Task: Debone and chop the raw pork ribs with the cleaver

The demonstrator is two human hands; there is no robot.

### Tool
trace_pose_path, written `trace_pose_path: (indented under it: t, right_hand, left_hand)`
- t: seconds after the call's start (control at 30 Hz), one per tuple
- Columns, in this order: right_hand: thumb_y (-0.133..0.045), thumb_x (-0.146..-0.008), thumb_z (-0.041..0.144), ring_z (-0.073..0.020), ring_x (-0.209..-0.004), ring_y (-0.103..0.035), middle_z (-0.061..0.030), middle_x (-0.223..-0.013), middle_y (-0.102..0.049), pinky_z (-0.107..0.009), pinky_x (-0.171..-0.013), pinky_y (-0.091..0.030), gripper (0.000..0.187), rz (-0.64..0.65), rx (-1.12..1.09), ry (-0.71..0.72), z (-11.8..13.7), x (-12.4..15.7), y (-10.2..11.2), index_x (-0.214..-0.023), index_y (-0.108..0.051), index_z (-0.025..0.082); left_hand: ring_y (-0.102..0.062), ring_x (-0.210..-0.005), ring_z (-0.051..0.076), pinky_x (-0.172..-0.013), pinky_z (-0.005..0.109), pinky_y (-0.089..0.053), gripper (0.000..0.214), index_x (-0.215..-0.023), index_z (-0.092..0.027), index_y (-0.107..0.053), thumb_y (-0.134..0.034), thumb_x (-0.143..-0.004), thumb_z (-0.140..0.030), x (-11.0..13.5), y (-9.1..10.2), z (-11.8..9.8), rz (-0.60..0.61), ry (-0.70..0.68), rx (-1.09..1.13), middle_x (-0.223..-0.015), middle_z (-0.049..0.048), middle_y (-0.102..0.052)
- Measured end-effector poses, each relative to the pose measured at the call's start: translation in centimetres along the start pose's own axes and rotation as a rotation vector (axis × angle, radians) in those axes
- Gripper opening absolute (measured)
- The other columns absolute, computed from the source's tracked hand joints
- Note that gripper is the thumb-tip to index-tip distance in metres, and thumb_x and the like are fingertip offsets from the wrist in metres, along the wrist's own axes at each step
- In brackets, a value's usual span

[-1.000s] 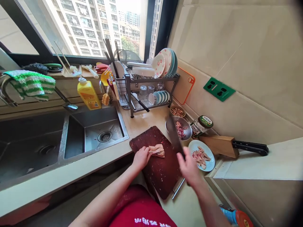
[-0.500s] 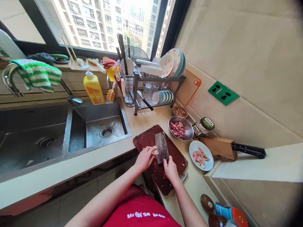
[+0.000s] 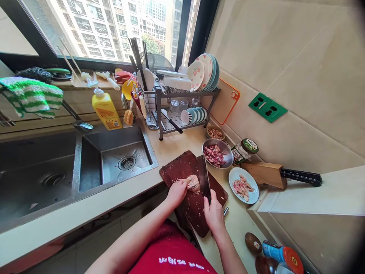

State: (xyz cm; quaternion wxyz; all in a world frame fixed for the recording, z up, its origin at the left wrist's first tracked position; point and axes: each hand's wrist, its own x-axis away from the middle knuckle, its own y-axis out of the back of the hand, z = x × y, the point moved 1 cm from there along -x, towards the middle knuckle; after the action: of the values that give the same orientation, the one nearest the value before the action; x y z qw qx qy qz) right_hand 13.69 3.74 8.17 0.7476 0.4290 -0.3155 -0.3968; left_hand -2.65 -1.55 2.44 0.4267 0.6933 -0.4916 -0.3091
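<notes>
On a dark red-brown cutting board lies a pale pink piece of raw meat. My left hand is closed on its left end, fingertips bent over it. My right hand grips the handle of a cleaver, whose dark blade stands just right of the meat, apart from it. Small meat scraps dot the board. To the right, a light blue plate carries sliced pale meat. Behind it a metal bowl contains darker red meat strips.
A double sink is on the left. A dish rack with plates and cups stands behind the board. Along the right wall are a small bowl, a jar and a wooden knife block. Bottles sit at lower right.
The cleaver has moved right, off the meat, and its blade is now turned more edge-on to me. More of the meat shows. My left hand stays on it. The view has shifted slightly.
</notes>
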Motion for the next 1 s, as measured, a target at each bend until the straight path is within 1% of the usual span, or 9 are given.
trace_pose_path:
  t: [0.17,0.3,0.37,0.43,0.53,0.6,0.73,0.83,1.0]
  right_hand:
    - [-0.032,-0.087,0.027,-0.0199,-0.082,-0.064,-0.0103,-0.094,-0.067,-0.028,-0.069,-0.047,0.034,-0.007,-0.041,0.073,1.5,0.4,2.6,-0.114,-0.048,0.015]
    - [-0.039,-0.087,0.036,-0.0215,-0.086,-0.063,-0.0126,-0.098,-0.065,-0.031,-0.074,-0.048,0.037,-0.438,-0.112,0.213,4.6,0.8,8.9,-0.116,-0.045,0.014]
    - [-0.041,-0.086,0.038,-0.0228,-0.084,-0.064,-0.0144,-0.095,-0.064,-0.031,-0.071,-0.048,0.04,-0.564,-0.092,0.158,5.1,0.9,9.6,-0.116,-0.043,0.011]
    - [-0.038,-0.088,0.035,-0.023,-0.081,-0.064,-0.0155,-0.092,-0.065,-0.03,-0.067,-0.048,0.037,-0.461,-0.022,0.059,4.9,0.7,7.4,-0.114,-0.043,0.01]
    - [-0.032,-0.089,0.024,-0.0226,-0.073,-0.066,-0.0131,-0.082,-0.067,-0.029,-0.061,-0.046,0.028,0.117,0.178,-0.068,3.9,-0.6,1.2,-0.109,-0.048,0.012]
    - [-0.033,-0.087,0.022,-0.0225,-0.073,-0.066,-0.012,-0.081,-0.068,-0.029,-0.061,-0.045,0.028,0.227,0.208,-0.077,3.5,-1.7,-1.9,-0.109,-0.049,0.014]
    - [-0.032,-0.087,0.022,-0.022,-0.079,-0.065,-0.0122,-0.087,-0.068,-0.029,-0.066,-0.044,0.03,0.241,0.212,-0.053,3.5,-3.1,-3.4,-0.113,-0.047,0.016]
    - [-0.032,-0.088,0.022,-0.0226,-0.08,-0.065,-0.0128,-0.088,-0.068,-0.029,-0.065,-0.043,0.029,0.251,0.214,-0.055,3.0,-2.3,-2.7,-0.112,-0.046,0.016]
    - [-0.033,-0.087,0.018,-0.0201,-0.076,-0.065,-0.0111,-0.082,-0.068,-0.025,-0.064,-0.043,0.026,0.286,0.177,-0.081,-1.1,2.0,-2.0,-0.106,-0.05,0.014]
  left_hand:
    - [-0.054,-0.09,0.021,-0.078,0.033,-0.043,0.022,-0.094,-0.017,-0.057,-0.037,-0.086,-0.024,1.1,0.7,0.9,-0.017,0.009,0.012,-0.096,0.009,-0.058]
    - [-0.053,-0.083,0.019,-0.075,0.03,-0.043,0.017,-0.085,-0.018,-0.053,-0.038,-0.085,-0.024,2.9,1.1,2.5,-0.056,0.076,0.041,-0.089,0.0075,-0.057]
    - [-0.053,-0.082,0.018,-0.074,0.03,-0.043,0.014,-0.085,-0.018,-0.052,-0.039,-0.085,-0.024,3.7,1.2,3.2,-0.075,0.11,0.064,-0.088,0.0069,-0.055]
    - [-0.053,-0.082,0.018,-0.073,0.03,-0.043,0.014,-0.084,-0.018,-0.051,-0.039,-0.085,-0.024,4.4,1.2,3.7,-0.087,0.131,0.084,-0.087,0.0064,-0.055]
    - [-0.053,-0.084,0.019,-0.075,0.032,-0.043,0.014,-0.086,-0.018,-0.051,-0.039,-0.085,-0.026,4.6,1.3,3.7,-0.102,0.128,0.099,-0.088,0.0067,-0.054]
    - [-0.051,-0.091,0.021,-0.08,0.034,-0.042,0.016,-0.093,-0.019,-0.051,-0.043,-0.083,-0.028,3.9,1.5,3.0,-0.119,0.078,0.095,-0.095,0.008,-0.054]
    - [-0.043,-0.108,0.025,-0.087,0.039,-0.038,0.037,-0.112,-0.022,-0.047,-0.056,-0.077,-0.03,1.2,0.9,0.4,-0.079,-0.064,0.023,-0.117,0.0084,-0.049]
    - [-0.042,-0.11,0.026,-0.089,0.044,-0.034,0.025,-0.105,-0.024,-0.051,-0.051,-0.08,-0.026,-0.8,-0.2,-1.0,-0.03,-0.091,-0.053,-0.118,0.0075,-0.05]
    - [-0.05,-0.097,0.026,-0.081,0.041,-0.036,0.018,-0.099,-0.02,-0.052,-0.043,-0.084,-0.025,-2.9,0.0,0.3,-0.007,0.028,-0.13,-0.104,0.0099,-0.057]
